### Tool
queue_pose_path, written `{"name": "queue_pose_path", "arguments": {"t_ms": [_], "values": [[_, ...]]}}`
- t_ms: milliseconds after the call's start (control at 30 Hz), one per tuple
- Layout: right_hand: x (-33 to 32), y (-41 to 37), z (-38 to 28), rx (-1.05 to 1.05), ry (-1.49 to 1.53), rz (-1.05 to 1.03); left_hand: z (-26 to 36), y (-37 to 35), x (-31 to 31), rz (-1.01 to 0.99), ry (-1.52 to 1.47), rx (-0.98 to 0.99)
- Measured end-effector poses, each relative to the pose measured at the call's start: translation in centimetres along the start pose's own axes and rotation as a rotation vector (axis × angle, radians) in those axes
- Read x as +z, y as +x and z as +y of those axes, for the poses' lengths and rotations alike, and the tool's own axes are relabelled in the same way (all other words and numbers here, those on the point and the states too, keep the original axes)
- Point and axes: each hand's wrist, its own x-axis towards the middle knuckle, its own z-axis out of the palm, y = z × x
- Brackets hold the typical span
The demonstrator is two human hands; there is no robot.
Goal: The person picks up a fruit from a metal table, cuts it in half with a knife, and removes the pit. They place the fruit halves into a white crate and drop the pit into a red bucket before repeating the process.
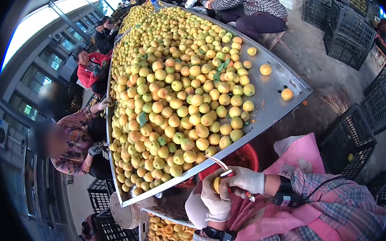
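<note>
Your left hand [214, 200], in a white glove, is below the near edge of the metal table [274, 103]. Its fingers are closed around one yellow fruit [216, 184]. Only a small part of the fruit shows between the glove fingers, so I cannot tell which way its long axis points.

Your right hand [249, 180], also gloved, is just beside the left one, on the side toward the near right corner of the table. Its fingers are closed on a small tool [227, 172] with a red grip. The thin metal end of the tool reaches over the fruit, touching it or almost touching it. The fruit therefore lies directly in front of your right fingertips, and both hands meet on it.

The big pile of fruit [178, 99] covers most of the table. A red bucket [248, 154] stands under the near edge, behind your hands. A crate of cut fruit [169, 234] is lower, to your left.
</note>
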Motion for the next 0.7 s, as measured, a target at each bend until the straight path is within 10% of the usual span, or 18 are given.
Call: {"name": "queue_pose_path", "arguments": {"t_ms": [300,333,467,700], "values": [[1.2,-0.1,1.5,0.011,0.015,0.045,-1.6,-1.8,0.3,0.168,-0.456,-0.468],[0.9,-0.1,1.6,0.048,0.029,0.023,-2.0,-1.7,-0.3,0.145,-0.137,-0.255],[1.0,0.2,1.5,0.108,0.109,0.046,-0.3,-1.3,-3.7,0.332,-0.85,-0.894],[-1.1,1.3,2.5,0.086,0.012,0.205,-6.3,-7.0,-12.7,0.791,-0.76,-0.912]]}}
